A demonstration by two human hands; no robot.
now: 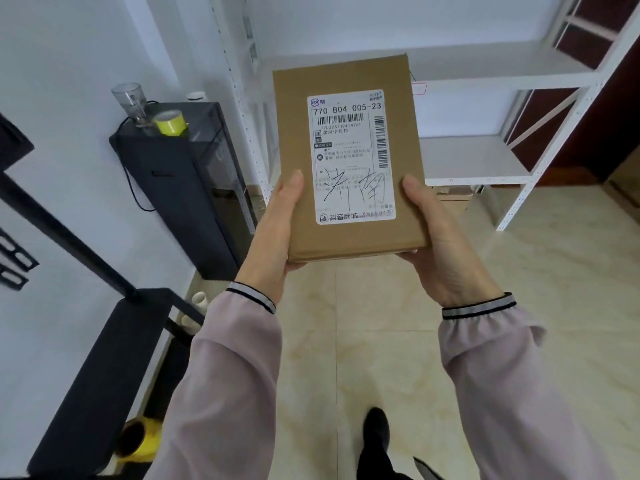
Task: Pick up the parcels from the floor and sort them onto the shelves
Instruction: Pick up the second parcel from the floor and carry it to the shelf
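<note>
A flat brown cardboard parcel (294,140) with a white shipping label and handwritten black marks is held up in front of me, label facing me. My left hand (277,233) grips its lower left edge, thumb on the front. My right hand (436,244) holds the lower right edge and supports it from below. Behind the parcel stands a white metal shelf unit (485,161) with bare white boards at two levels. Another brown parcel (453,199) lies on the floor under the lowest shelf.
A black cabinet (187,188) stands left against the wall with a clear cup (130,100) and a yellow tape roll (169,123) on top. A black bench (104,368) sits at lower left beside another yellow tape roll (142,438). Beige tiled floor (398,341) spreads below; my dark shoe (375,427) shows.
</note>
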